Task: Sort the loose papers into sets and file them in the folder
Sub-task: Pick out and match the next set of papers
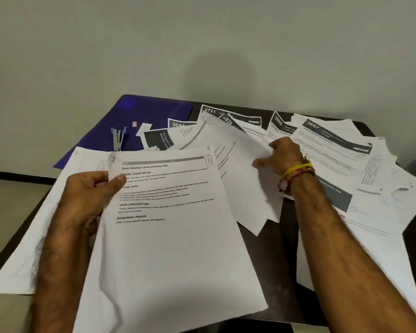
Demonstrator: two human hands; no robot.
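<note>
Head view: left hand (89, 195) is gripping a white stapled set of printed sheets (168, 224) at its upper left edge, thumb lying across the front over the first heading, the other fingers curled behind and hidden; the set is being held up, tilted toward the camera, a staple showing just above the thumb

Right hand (282, 156), wearing a yellow thread band (298, 168) at the wrist, is reaching into the loose white printed papers (334, 145) spread over the dark tabletop (269, 236). Its fingers are curling around the edge of a white sheet with faint lines of text (238, 164) that is lying just left of the fingertips; the hand is blurred, so whether the pinch is closed I cannot tell

Beyond the left thumb, a flat blue plastic folder (139, 116) is lying at the far left of the table, a small metal stapler (117, 140) resting on it. Sheets with dark numbered headers are fanning out past the right fingertips

Judgement: sorting is in hand, filing not begun; one set looks assembled, and most papers are lying unsorted. The next move probably calls for lifting a single sheet cleanly off the overlapping pile, checking its heading against the held set, then finding it a place
</note>
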